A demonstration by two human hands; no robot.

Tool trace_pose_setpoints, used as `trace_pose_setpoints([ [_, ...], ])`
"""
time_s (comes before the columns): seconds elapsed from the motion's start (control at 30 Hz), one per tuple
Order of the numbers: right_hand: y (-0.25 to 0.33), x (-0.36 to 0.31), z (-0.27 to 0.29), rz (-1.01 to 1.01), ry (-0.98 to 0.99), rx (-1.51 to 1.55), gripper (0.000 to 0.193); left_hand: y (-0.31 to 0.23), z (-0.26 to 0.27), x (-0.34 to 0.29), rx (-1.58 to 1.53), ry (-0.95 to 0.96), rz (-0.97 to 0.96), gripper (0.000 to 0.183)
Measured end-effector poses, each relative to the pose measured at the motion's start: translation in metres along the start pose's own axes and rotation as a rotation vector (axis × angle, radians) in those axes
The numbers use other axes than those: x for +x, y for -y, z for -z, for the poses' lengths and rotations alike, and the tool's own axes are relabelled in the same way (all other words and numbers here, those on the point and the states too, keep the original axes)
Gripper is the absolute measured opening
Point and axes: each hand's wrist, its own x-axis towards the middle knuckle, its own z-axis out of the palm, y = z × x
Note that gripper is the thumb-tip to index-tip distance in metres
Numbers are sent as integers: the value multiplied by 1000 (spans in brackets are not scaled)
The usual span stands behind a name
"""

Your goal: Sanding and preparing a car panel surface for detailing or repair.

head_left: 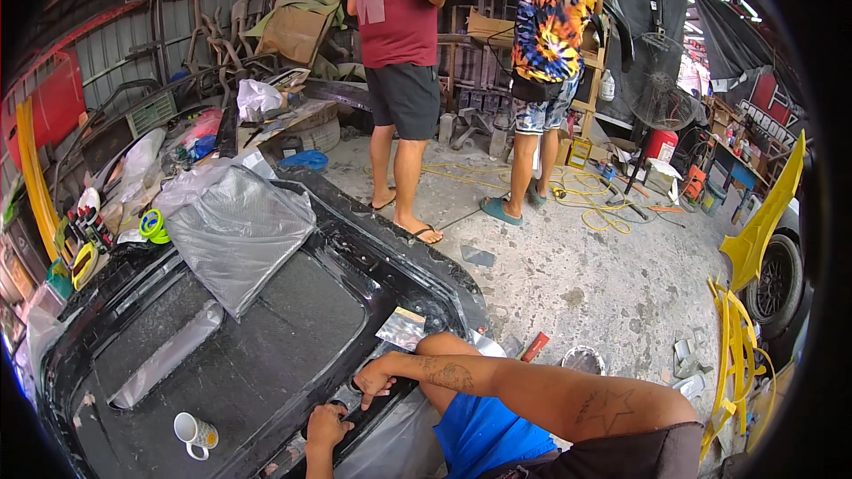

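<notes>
A large black moulded panel [293,319] with a raised rim lies before me, and both my hands are at its near right rim. My left hand [327,430] has its fingers curled round a small dark object, mostly hidden, whose kind I cannot make out. Just beyond it, my right hand [374,378] points down with the index finger stretched out, touching the rim beside the left hand. No object shows in it. A clear packet [402,328] with a pale label rests on the rim past my right wrist. My blue shorts [497,430] show below the right forearm.
On the panel are a white mug [193,435], a clear plastic strip [169,359] and a plastic-wrapped sheet [240,231]. Green tape rolls [153,226] sit left. Two people [399,35] stand ahead. Yellow cable [586,200] and a red block [535,347] lie on the floor; yellow panels [768,213] stand right.
</notes>
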Motion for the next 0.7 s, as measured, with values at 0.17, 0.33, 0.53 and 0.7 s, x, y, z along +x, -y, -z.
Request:
trace_pose_setpoints([
  [0.17,6,-2,-1,-10,-15,-19,63,3,0,-5,-2,-35,-19,36],
  [0.33,-1,-2,-2,15,20,11,61,-6,3,-2,26,-9,-38,36],
  [0.53,-6,1,0,59,15,1,60,-5,1,2,-17,-11,-12,37],
  [0.7,-4,-4,4,64,13,-47,59,0,-2,6,-64,-52,-33,38],
])
